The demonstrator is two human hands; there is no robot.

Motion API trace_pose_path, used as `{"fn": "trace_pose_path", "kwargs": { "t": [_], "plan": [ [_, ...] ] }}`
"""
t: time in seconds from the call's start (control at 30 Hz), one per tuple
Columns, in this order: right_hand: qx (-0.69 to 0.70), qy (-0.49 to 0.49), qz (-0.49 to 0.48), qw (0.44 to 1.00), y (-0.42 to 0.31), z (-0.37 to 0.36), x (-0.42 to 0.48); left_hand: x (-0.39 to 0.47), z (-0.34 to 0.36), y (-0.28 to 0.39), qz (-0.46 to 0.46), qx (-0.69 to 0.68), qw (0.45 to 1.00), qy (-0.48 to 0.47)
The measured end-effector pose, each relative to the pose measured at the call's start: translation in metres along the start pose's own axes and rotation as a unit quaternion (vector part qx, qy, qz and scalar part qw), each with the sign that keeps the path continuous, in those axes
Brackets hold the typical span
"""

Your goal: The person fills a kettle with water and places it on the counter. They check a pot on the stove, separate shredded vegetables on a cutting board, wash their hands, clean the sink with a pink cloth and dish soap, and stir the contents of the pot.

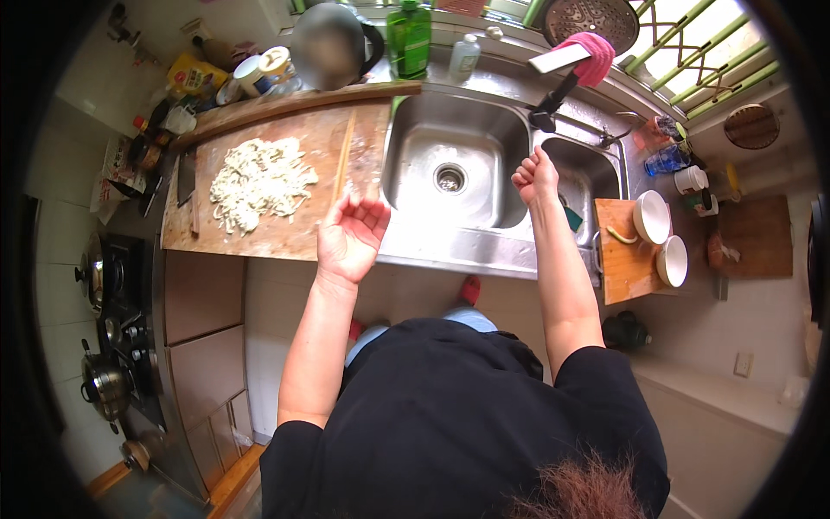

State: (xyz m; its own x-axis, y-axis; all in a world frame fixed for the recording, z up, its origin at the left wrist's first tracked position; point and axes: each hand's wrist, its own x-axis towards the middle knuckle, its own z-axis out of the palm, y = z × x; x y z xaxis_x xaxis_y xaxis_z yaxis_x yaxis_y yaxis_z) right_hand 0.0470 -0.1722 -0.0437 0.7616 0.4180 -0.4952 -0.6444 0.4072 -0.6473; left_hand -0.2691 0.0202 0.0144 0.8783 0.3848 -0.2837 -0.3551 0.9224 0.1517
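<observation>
My left hand (355, 237) is palm up with curled, parted fingers and holds nothing; it hovers by the front edge of a floured wooden board (292, 241). On that board lies a heap of cut noodles (259, 183), with a thin wooden rolling pin (345, 156) to its right and a cleaver (187, 178) at its left. My right hand (537, 176) is raised over the divider between the two sink basins, its fingers folded in; nothing shows in it. Behind it stands a black faucet (550, 107) with a pink cloth (595, 58) over it.
The large steel basin (447, 139) lies between my hands. A small cutting board (619, 279) at the right carries two white bowls (651, 217). Along the back stand a green detergent bottle (408, 42) and a small clear bottle (464, 58). A stove (123, 279) with pots is far left.
</observation>
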Motion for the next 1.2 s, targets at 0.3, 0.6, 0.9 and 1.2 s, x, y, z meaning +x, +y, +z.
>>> {"fn": "trace_pose_path", "kwargs": {
  "t": [0.3, 0.6, 0.9, 1.2],
  "plan": [
    [-0.061, 0.01, 0.083, 0.995, -0.071, -0.031, 0.146, 0.058, 0.072, -0.133, 0.036, 0.181, 0.969, 0.167],
    [-0.084, 0.019, 0.074, 0.994, -0.074, -0.041, 0.16, 0.103, 0.065, -0.165, 0.011, 0.132, 0.966, 0.224],
    [-0.243, 0.008, -0.284, 0.927, -0.183, 0.051, 0.06, 0.148, 0.056, -0.163, -0.007, 0.099, 0.968, 0.229],
    [-0.177, -0.137, -0.324, 0.919, -0.164, 0.053, -0.055, 0.173, 0.053, -0.174, -0.042, 0.088, 0.975, 0.198]
  ]
}}
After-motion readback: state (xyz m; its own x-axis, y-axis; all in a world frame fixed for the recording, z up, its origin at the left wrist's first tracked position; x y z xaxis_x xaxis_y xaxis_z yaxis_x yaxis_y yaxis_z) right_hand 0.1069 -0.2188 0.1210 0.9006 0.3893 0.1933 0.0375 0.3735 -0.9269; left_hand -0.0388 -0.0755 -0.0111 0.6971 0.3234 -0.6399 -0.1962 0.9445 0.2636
